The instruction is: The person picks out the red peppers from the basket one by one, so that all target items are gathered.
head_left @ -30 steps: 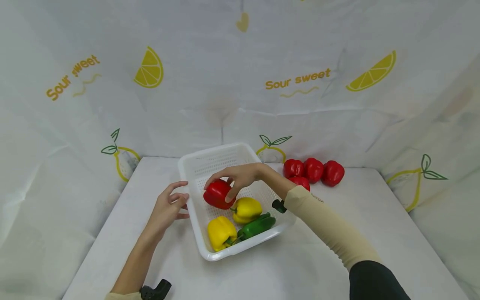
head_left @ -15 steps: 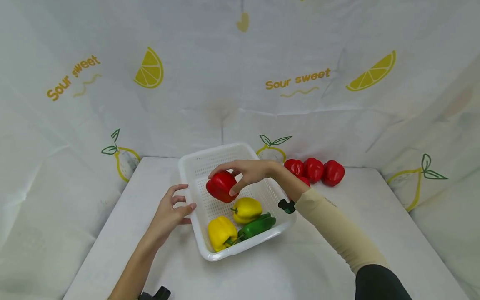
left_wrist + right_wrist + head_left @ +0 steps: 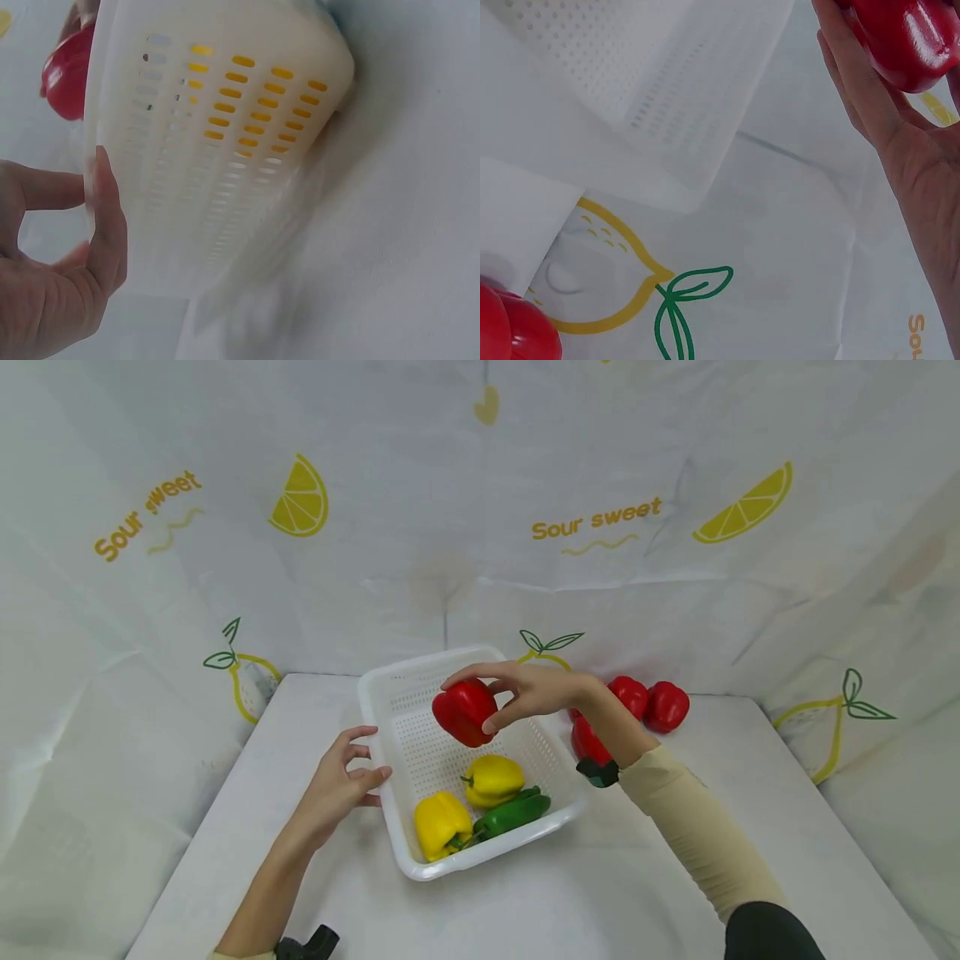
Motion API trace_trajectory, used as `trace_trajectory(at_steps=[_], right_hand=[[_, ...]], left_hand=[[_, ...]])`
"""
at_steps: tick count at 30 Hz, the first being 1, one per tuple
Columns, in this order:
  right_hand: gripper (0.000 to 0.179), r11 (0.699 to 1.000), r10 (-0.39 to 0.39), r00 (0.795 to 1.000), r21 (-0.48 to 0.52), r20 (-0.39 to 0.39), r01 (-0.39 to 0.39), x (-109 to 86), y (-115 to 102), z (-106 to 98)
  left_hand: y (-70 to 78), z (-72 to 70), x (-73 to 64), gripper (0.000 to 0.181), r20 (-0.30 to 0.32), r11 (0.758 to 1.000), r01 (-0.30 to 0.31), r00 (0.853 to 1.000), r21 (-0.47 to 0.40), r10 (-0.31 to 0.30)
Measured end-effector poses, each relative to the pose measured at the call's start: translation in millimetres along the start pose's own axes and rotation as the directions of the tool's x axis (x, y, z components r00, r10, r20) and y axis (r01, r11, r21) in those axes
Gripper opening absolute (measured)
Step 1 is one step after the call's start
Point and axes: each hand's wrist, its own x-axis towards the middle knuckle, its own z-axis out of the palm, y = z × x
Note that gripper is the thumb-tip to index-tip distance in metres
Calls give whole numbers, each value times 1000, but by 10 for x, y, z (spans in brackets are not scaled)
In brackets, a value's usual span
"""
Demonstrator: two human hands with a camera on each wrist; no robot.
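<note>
In the head view a red bell pepper hangs above the white plastic basket, gripped between the thumb and fingers of my right hand. The right wrist view shows this red pepper at its top right corner. My left hand pinches the basket's left rim, and the left wrist view has thumb and fingers on either side of that rim. Inside the basket lie a yellow bell pepper at the near corner, a second yellow pepper and a green pepper.
Several red bell peppers sit on the white table right of the basket, partly hidden by my right forearm. A white cloth with lemon prints hangs behind the table.
My right hand has lifted the red pepper up from the basket and moved it away and to the right. The left hand's thumb has come over the rim; the basket stays nearly still.
</note>
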Motion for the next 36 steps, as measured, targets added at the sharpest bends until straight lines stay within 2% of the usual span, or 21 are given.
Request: trace_trajectory(at_steps=[5, 12, 16, 24, 30, 36], right_hand=[[76, 1000, 23, 999, 18, -42, -23, -162, -8, -26], [75, 999, 1, 996, 54, -86, 4, -368, 21, -38], [78, 999, 34, 990, 39, -135, -29, -519, 59, -81], [77, 992, 128, 962, 44, -243, -121, -917, 105, -186], [73, 991, 130, 944, 64, -304, -116, -1215, 212, -253], [73, 992, 126, 922, 41, -367, -120, -1484, 300, -290]], left_hand=[[4, -43, 36, 76, 4, 1000, -5, 1000, 16, 5], [-7, -108, 86, 75, 15, 999, -10, 1000, 46, 10], [16, -159, 126, 74, 38, 997, -15, 999, 69, 13], [48, -272, 218, 73, 81, 992, -26, 997, 120, 16], [65, -382, 264, 72, 100, 985, -32, 995, 171, 15], [70, -470, 305, 72, 129, 973, -59, 991, 224, 31]])
